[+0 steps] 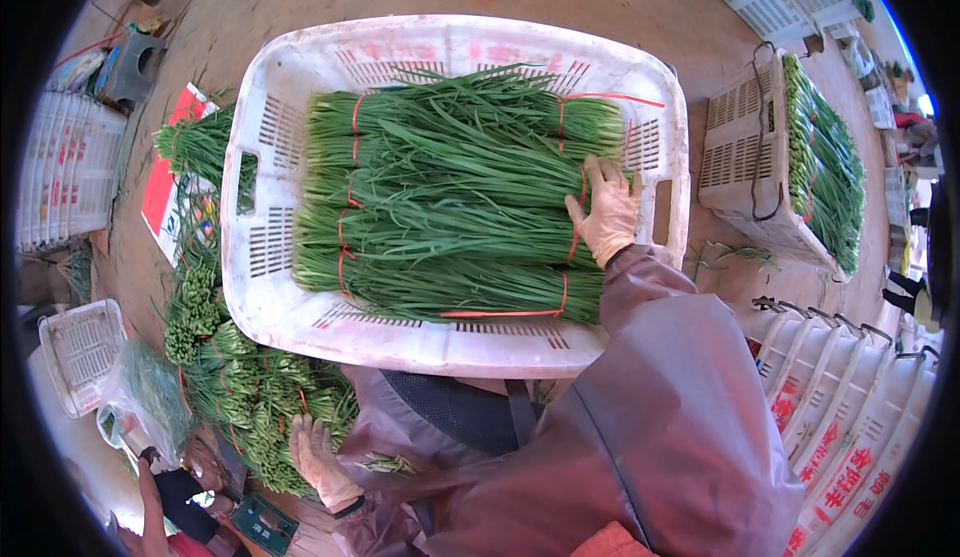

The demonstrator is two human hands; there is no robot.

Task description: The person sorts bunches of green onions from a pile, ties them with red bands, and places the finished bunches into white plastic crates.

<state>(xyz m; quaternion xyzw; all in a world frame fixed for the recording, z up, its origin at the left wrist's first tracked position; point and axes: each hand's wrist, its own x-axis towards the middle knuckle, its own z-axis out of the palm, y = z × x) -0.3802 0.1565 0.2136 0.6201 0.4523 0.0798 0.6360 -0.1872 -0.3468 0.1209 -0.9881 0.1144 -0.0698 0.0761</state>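
Note:
A large white plastic crate (455, 355) stands in front of me, with bundles of Chinese chives (455, 207) lying side by side in it. Thin red ties go round the bundles near both ends. My right hand (605, 212), in a pale glove, rests on the bundles at the crate's right end, fingers spread and holding nothing. Down at the lower left, my left hand (320, 460), gloved too, is beside a heap of tied chive bundles (265, 397). Its fingers are stretched out and nothing shows in them; whether it touches the heap I cannot tell.
A filled crate (738, 147) of chives stands on the floor at the right. Stacked white crates (840, 397) are at the lower right, more (70, 172) at the far left. A small white basket (82, 357) and a plastic bag (145, 397) lie left. Another person's arm (152, 507) shows lower left.

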